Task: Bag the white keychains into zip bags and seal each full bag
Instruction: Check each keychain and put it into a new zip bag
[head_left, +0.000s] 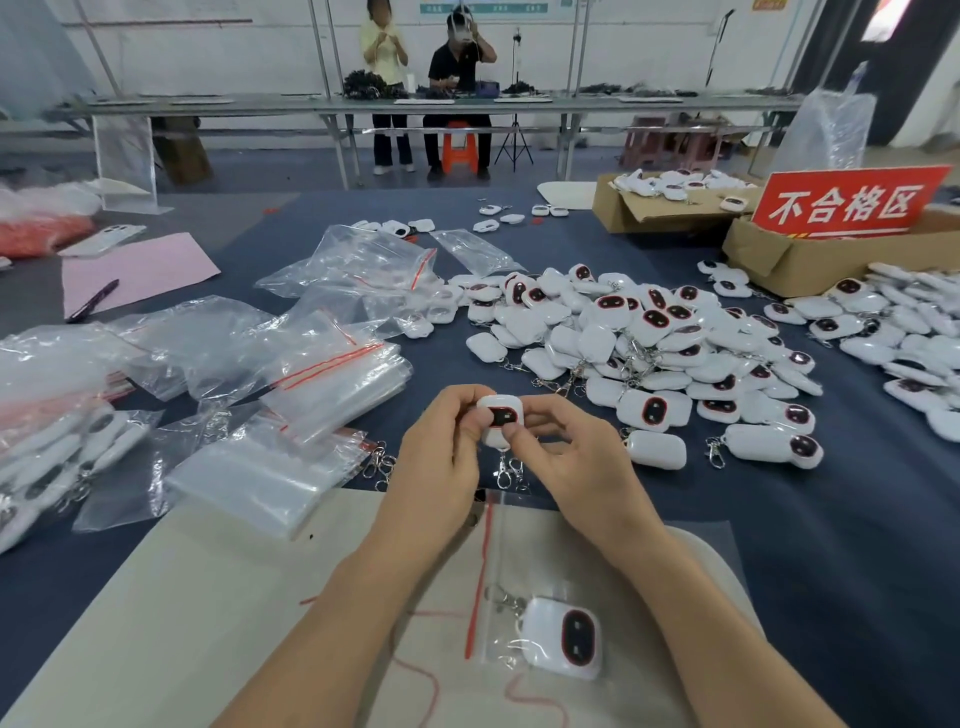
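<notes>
My left hand (441, 457) and my right hand (566, 462) together pinch one white keychain (500, 414) with a red-rimmed dark oval, held above the table; its metal clasp (506, 473) dangles below. Between my forearms on a beige mat (249, 597) lies a clear zip bag (524, 561) with a red seal strip, and one white keychain (563, 636) sits inside it. A big heap of loose white keychains (649, 343) covers the dark table to the right.
Stacks of empty zip bags (322, 374) lie left of my hands, filled bags (57, 457) at the far left. Cardboard boxes (810, 254) with a red sign (847, 202) stand back right. A pink sheet (140, 267) and pen (93, 300) lie back left. Two people are at a far bench.
</notes>
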